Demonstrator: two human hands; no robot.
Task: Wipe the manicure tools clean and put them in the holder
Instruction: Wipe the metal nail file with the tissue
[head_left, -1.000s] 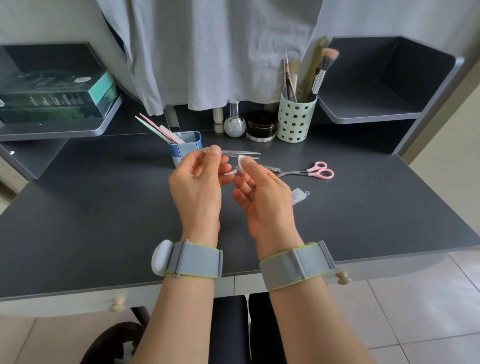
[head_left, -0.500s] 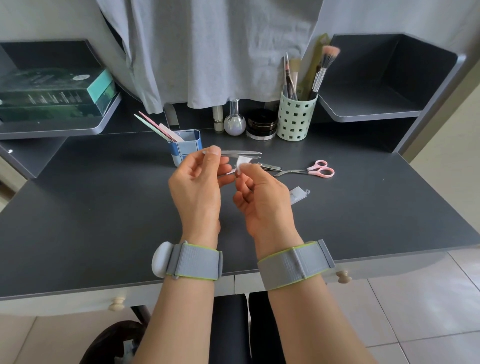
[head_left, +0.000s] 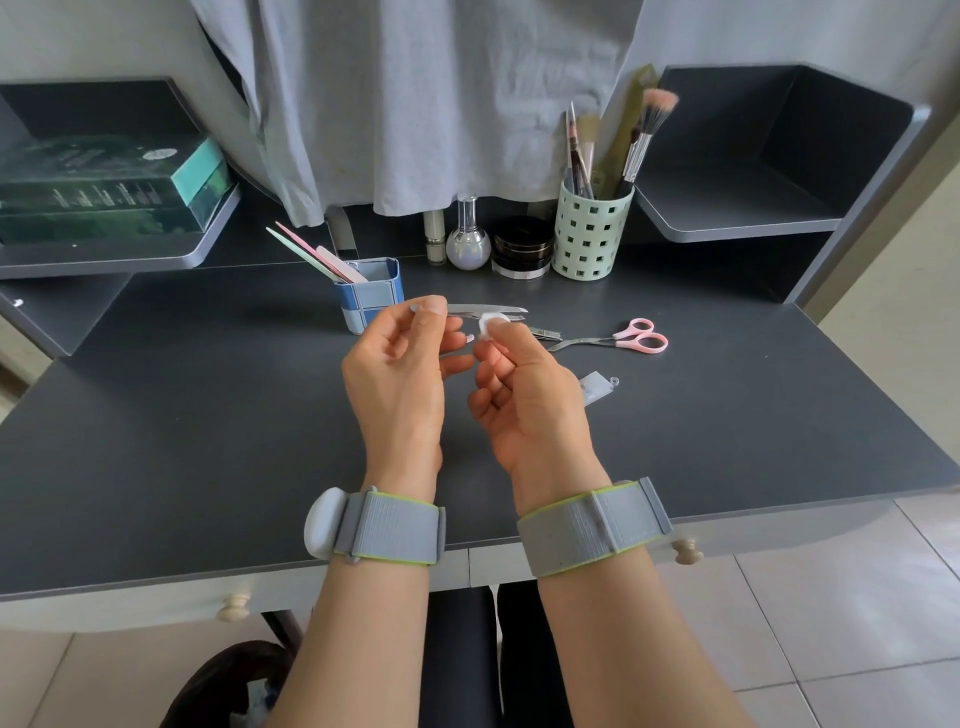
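My left hand (head_left: 400, 374) pinches the near end of metal tweezers (head_left: 470, 309), held level above the desk with the tips pointing right. My right hand (head_left: 524, 400) presses a small white wipe pad (head_left: 489, 323) against the tweezers near their tips. The blue checked holder (head_left: 382, 296) stands just behind my left hand with nail files (head_left: 311, 254) leaning out of it to the left. On the desk to the right lie a metal nail clipper (head_left: 545, 333) and pink-handled scissors (head_left: 621, 339).
A torn wipe sachet (head_left: 597, 387) lies right of my right hand. A green perforated cup of brushes (head_left: 592, 234), a dark jar (head_left: 522, 247) and a round bottle (head_left: 467, 244) stand at the back. Green boxes (head_left: 104, 187) sit on the left shelf.
My right hand with the wipe pad has slid a little along the tweezers toward their tips. My left hand keeps the tweezers almost still.
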